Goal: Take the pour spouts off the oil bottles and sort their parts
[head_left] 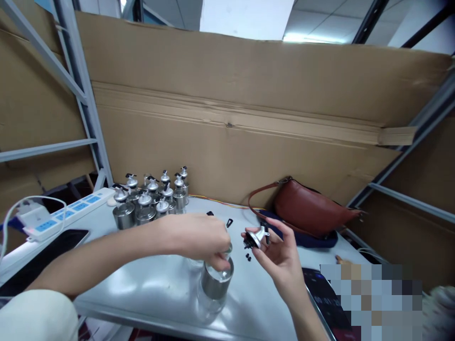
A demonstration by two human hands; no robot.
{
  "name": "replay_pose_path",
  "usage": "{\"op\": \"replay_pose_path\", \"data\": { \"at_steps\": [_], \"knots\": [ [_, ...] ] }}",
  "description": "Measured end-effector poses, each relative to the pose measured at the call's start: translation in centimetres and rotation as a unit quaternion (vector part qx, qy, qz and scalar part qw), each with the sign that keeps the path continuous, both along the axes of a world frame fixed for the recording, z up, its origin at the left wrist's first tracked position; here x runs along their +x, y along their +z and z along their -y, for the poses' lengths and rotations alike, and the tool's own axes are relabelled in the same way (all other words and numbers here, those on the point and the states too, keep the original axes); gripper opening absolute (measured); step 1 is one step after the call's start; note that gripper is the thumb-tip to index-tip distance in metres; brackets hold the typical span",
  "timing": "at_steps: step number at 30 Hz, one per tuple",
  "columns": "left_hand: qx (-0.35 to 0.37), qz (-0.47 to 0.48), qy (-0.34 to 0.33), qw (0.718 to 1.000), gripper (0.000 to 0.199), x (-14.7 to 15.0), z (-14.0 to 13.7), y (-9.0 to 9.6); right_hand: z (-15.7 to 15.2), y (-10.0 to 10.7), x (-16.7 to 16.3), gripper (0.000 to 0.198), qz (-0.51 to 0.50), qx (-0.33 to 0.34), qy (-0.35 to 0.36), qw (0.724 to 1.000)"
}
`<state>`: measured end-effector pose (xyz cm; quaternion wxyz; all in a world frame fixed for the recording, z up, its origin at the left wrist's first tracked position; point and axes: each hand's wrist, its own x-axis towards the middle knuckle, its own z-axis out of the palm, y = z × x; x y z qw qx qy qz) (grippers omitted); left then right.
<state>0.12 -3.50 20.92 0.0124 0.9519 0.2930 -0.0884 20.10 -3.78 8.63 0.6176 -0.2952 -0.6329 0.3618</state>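
In front of me a clear glass bottle (pixel 216 283) with a silver metal band stands on the table. My left hand (pixel 208 239) is closed around its top; the fingertips are partly hidden by the hand and bottle. My right hand (pixel 282 258) holds a silver funnel-shaped dispenser top (pixel 259 237) with a black lever, tilted between thumb and fingers, to the right of the bottle. Small black pieces (pixel 248 257) lie on the tabletop between the hands. Farther back lies a black lever-like part (pixel 229 222). Behind my left wrist, another clear glass piece is mostly covered.
Several similar bottles with silver tops (pixel 145 201) stand at the back left. A white power strip (pixel 71 213) and a dark phone (pixel 71 241) lie left. A brown leather bag (pixel 309 208) sits at the back right, with a phone showing a timer (pixel 325 303) nearer. Cardboard (pixel 227 156) walls the back.
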Motion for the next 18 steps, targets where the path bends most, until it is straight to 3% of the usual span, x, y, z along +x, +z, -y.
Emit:
{"op": "replay_pose_path", "data": {
  "at_steps": [5, 10, 18],
  "knots": [
    [0.027, 0.011, -0.017, 0.999, 0.029, 0.1, -1.2, -3.0, 1.3, -0.2, -0.6, 0.019, 0.071, 0.057, -0.070, 0.993],
    [0.081, 0.026, -0.015, 0.996, 0.025, -0.5, -1.5, -4.8, 1.5, -0.9, -1.7, 0.026, 0.097, 0.078, -0.091, 0.988],
    [0.083, 0.143, 0.038, 0.986, 0.027, -2.4, -1.0, -7.1, 0.9, -1.1, -4.1, 0.033, 0.132, 0.129, -0.128, 0.974]
  ]
}}
